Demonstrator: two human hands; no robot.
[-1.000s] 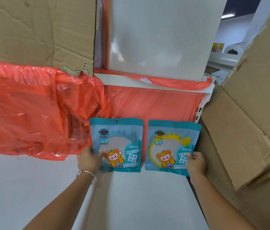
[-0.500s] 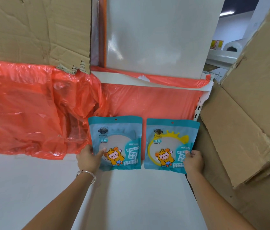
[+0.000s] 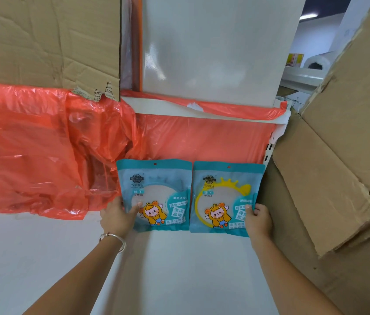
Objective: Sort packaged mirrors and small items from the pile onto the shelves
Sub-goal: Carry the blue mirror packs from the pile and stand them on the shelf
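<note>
White shelving (image 3: 179, 276) fills the lower part of the view, and a flat white shelf surface is seen from above. At the upper left a creased cardboard sheet (image 3: 43, 42) is stood against the back, its lower corner torn. Below it, orange plastic sheeting (image 3: 31, 144) is draped in loose folds down to the shelf surface and is carried on to the right across the back of the bay.

The left hand (image 3: 117, 217), with a silver bangle (image 3: 113, 241) worn at the wrist, is clamped on the lower left edge of the left mirror packet (image 3: 156, 192); the thumb is laid on the front and the fingers are hidden behind. This teal packet is held upright with its bottom edge at the shelf surface, in front of the orange plastic, and a pale round mirror is seen through its window.

Just beside it the right mirror packet (image 3: 225, 196), with a yellow crowned frame inside, is held upright in the same way. Whether the two packets touch along their inner edges cannot be told. The right hand (image 3: 259, 220) is closed on the lower right corner of this packet, thumb on the front.

Above both packets a glossy white panel (image 3: 202, 53) is seen. At the right a slotted white upright (image 3: 270, 146) is partly covered by large brown cardboard boxes (image 3: 338, 167).
</note>
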